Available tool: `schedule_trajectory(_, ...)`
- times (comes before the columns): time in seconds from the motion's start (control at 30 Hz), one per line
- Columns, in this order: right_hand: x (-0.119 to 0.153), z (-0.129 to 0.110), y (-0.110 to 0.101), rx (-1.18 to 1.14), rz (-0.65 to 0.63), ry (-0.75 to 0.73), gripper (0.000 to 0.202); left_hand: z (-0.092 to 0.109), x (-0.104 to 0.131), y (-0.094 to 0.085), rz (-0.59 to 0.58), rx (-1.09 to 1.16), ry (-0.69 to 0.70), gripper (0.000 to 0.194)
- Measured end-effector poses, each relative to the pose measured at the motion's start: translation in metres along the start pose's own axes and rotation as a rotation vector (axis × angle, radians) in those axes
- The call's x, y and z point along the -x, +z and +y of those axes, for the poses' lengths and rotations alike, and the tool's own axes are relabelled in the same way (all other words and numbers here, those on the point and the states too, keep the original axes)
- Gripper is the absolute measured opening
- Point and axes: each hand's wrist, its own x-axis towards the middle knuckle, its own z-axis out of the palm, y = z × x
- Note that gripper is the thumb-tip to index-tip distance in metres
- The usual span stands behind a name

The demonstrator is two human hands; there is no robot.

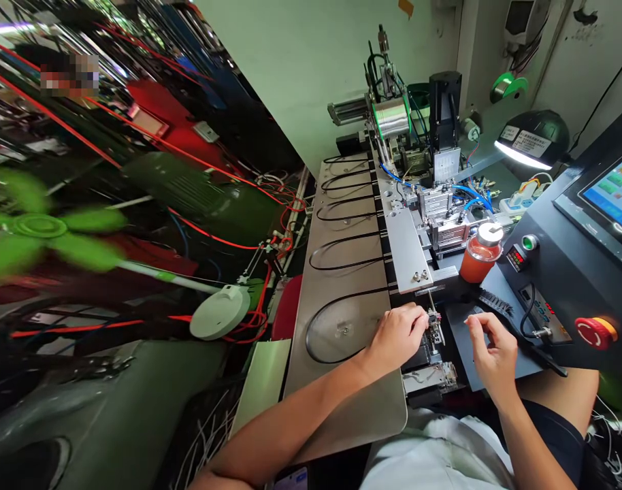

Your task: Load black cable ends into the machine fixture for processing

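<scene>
My left hand (400, 333) is closed, with its fingertips at a small metal fixture (434, 328) on the near end of the machine. Whatever those fingers grip is hidden. A looped black cable (307, 333) lies on the metal plate, and its near side passes under that hand. To the right of the fixture, my right hand (495, 350) is raised with thumb and forefinger pinched together. Anything between them is too small to name. Just beyond it, a black brush (496, 301) lies on the dark work surface (467, 347).
Several more cable loops line the metal plate (349, 258). An orange-red jar (479, 255) stands beside pneumatic cylinders (444, 224). At right are a lit lamp (533, 143), a control panel screen (617, 190) and a red emergency stop button (594, 332). A green fan (40, 224) is at left.
</scene>
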Motion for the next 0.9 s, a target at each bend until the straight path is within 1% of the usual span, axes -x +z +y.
schedule_trajectory(0.1,-0.002,0.004,0.000,-0.010,-0.024,0.002,0.024,0.000,-0.001,-0.001,0.003,0.005,-0.018,0.028)
schedule_trajectory(0.27,-0.006,0.012,0.001,-0.047,-0.120,0.035,0.023,-0.001,-0.003,-0.002,-0.017,0.005,-0.011,0.029)
schedule_trajectory(0.37,-0.007,0.015,0.001,-0.056,-0.126,0.044,0.023,-0.002,-0.003,-0.003,-0.033,0.045,-0.007,0.030)
schedule_trajectory(0.57,-0.008,0.016,0.001,-0.062,-0.140,0.064,0.023,-0.002,-0.004,-0.004,-0.037,0.047,-0.029,0.029)
schedule_trajectory(0.77,-0.012,0.015,0.005,-0.127,-0.268,0.101,0.022,0.001,-0.006,-0.004,-0.038,0.061,-0.037,0.029)
schedule_trajectory(0.9,-0.013,0.014,0.005,-0.146,-0.276,0.122,0.022,-0.001,-0.006,-0.010,-0.067,0.143,0.003,0.029)
